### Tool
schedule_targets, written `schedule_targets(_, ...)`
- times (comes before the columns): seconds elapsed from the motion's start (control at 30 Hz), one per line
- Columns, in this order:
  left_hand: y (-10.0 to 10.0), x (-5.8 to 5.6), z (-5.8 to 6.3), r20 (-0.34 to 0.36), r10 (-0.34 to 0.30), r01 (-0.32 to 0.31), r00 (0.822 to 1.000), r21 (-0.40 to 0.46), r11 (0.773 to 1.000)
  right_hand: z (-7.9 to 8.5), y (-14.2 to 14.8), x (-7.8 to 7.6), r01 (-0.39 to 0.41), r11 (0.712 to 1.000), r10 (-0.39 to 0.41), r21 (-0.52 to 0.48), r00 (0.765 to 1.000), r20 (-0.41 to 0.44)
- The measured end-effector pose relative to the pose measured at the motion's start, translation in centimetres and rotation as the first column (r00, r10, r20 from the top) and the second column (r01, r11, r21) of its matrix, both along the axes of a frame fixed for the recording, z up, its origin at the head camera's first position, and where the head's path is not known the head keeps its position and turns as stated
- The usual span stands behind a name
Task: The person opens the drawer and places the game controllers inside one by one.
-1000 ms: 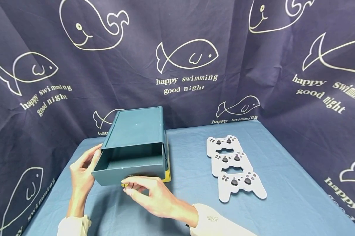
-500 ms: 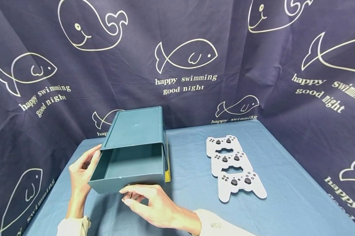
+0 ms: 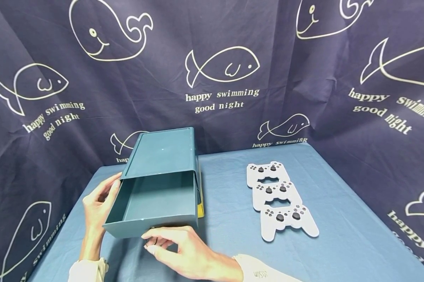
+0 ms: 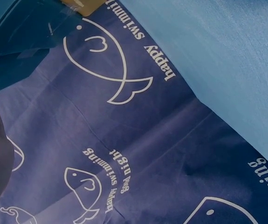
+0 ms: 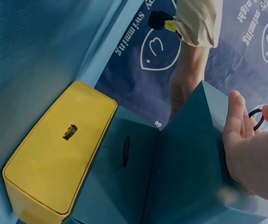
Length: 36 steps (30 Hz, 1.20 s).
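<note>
A teal drawer cabinet [image 3: 162, 150] stands at the left of the table, with its top drawer [image 3: 159, 199] pulled well out and nothing seen inside. My right hand [image 3: 187, 248] is at the drawer's front, fingers curled at a black ring pull [image 5: 256, 120]. My left hand [image 3: 99, 207] rests against the cabinet's left side near the front corner, its thumb by the edge. In the right wrist view, a lower teal drawer [image 5: 120, 163] and a yellow drawer [image 5: 61, 154] are closed, each with a black pull. The left wrist view shows little of the left hand.
Three white game controllers [image 3: 289, 221] lie in an overlapping row at the right on the blue tablecloth [image 3: 226, 188]. Dark blue cloth [image 3: 222, 125] printed with fish hangs behind and at both sides.
The top drawer has slid further out toward me, and my right hand has come nearer along with it. My left hand stays at the cabinet's side.
</note>
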<state>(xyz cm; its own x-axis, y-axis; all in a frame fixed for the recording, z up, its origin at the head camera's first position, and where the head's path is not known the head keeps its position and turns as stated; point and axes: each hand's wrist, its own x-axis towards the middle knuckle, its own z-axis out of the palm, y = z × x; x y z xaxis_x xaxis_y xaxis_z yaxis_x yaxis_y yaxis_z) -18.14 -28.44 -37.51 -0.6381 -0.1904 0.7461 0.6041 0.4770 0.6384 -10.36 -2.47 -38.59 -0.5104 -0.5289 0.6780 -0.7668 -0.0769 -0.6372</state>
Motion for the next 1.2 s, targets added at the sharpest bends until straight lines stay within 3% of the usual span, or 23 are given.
schedule_targets(0.43, 0.03, 0.10, -0.05, 0.001, -0.002, 0.002, 1.000, 0.000, 1.000, 0.07, 0.26, 0.66, -0.020, 1.000, 0.020, 0.023, 1.000, 0.014)
schedule_targets(0.67, -0.06, -0.03, -0.09, 0.009, 0.004, -0.004, 1.000, -0.001, 1.000, -0.11, 0.28, 0.72, -0.024, 0.999, 0.025, 0.027, 0.999, -0.035)
schedule_targets(1.2, 0.11, 0.21, 0.11, 0.008, 0.004, -0.004, 1.000, -0.003, 1.000, -0.68, 0.50, 1.03, -0.091, 0.995, 0.091, 0.035, 0.996, 0.005)
